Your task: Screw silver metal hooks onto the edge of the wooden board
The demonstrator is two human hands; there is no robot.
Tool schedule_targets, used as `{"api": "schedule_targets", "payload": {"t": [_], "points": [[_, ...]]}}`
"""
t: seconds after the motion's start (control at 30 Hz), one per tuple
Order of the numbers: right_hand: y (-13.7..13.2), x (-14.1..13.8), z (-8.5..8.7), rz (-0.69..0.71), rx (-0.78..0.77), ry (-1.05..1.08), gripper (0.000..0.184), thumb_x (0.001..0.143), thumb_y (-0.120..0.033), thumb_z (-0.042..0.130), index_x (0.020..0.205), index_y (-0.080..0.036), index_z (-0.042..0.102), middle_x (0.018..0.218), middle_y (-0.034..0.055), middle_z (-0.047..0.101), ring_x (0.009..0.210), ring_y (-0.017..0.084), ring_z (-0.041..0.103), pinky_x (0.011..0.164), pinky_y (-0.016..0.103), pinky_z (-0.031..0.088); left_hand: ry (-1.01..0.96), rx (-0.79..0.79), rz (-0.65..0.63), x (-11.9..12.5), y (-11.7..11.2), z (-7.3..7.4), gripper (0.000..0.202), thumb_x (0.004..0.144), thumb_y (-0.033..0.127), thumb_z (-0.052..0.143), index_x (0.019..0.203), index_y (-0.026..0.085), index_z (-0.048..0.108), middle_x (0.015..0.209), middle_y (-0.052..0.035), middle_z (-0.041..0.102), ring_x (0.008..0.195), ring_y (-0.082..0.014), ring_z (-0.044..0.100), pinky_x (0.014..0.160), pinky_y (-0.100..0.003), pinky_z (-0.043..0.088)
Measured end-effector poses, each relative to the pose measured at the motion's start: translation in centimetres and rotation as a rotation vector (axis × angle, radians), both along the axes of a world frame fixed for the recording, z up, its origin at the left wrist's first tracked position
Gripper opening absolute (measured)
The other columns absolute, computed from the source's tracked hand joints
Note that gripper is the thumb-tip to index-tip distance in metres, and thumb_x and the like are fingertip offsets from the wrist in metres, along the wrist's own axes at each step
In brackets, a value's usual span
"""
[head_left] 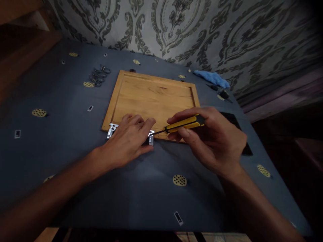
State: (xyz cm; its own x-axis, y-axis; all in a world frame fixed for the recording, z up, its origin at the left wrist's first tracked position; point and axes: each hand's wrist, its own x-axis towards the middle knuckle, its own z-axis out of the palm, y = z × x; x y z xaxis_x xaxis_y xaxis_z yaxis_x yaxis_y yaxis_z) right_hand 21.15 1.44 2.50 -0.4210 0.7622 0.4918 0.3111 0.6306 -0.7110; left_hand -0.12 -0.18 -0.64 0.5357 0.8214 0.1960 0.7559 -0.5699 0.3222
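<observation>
A framed wooden panel [156,95] lies flat on the cloth-covered table. Two metal hinges sit on its near edge: one hinge [111,130] at the left corner, another hinge [151,138] further right. My left hand [131,137] rests on that edge between them, fingers apart, with the thumb beside the right-hand hinge. In my right hand [212,137] is a screwdriver [185,124] with a yellow and black handle, held almost level. Its dark shaft points left, and the tip meets the right-hand hinge. Whether a screw sits under the tip is too small to tell.
Several metal fittings [98,76] lie in a row left of the panel. A blue cloth [212,78] and a dark tool [220,92] are at the back right. Behind my right hand is a flat black object [246,148]. Patterned wallpaper [171,27] borders the table's far side.
</observation>
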Motion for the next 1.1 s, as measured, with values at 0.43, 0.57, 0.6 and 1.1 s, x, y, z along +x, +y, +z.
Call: {"api": "schedule_targets", "payload": {"t": [0.43,0.57,0.6,1.1], "points": [[-0.2,-1.1,1.0,0.023,-0.155,0.15,0.016,0.085,-0.017,0.078,0.097,-0.024,0.07,0.095,-0.0021,0.07,0.06,0.007,0.069,0.055,0.02,0.06,0.025,-0.039,0.011,0.2,0.1,0.4,0.043,0.087,0.034,0.075,0.119,0.017,0.053,0.103,-0.0083,0.069,0.109,-0.0305,0.06,0.095,-0.046,0.046],[0.0,-0.8,1.7,0.108,-0.207,0.077,0.028,0.09,-0.02,0.073,0.117,-0.027,0.071,0.102,0.0002,0.073,0.067,0.01,0.072,0.063,0.023,0.063,0.019,-0.059,0.004,0.1,0.1,0.3,0.041,0.087,0.034,0.075,0.117,0.017,0.054,0.107,-0.0084,0.069,0.11,-0.0302,0.06,0.097,-0.046,0.046],[0.0,-0.8,1.7,0.118,-0.204,0.053,0.026,0.09,-0.021,0.073,0.116,-0.027,0.072,0.101,0.0007,0.074,0.066,0.01,0.072,0.063,0.024,0.063,0.017,-0.057,-0.001,0.0,0.1,0.2,0.042,0.087,0.034,0.075,0.118,0.017,0.053,0.108,-0.0086,0.069,0.109,-0.03,0.06,0.097,-0.046,0.046],[1.5,-2.6,0.9,-0.053,-0.089,0.13,0.018,0.08,-0.021,0.083,0.075,-0.022,0.066,0.066,-0.0046,0.063,0.048,0.008,0.063,0.043,0.021,0.047,0.01,-0.017,-0.006,0.0,0.1,-0.1,0.045,0.089,0.033,0.074,0.122,0.016,0.049,0.106,-0.0087,0.068,0.107,-0.029,0.059,0.095,-0.042,0.045]]}}
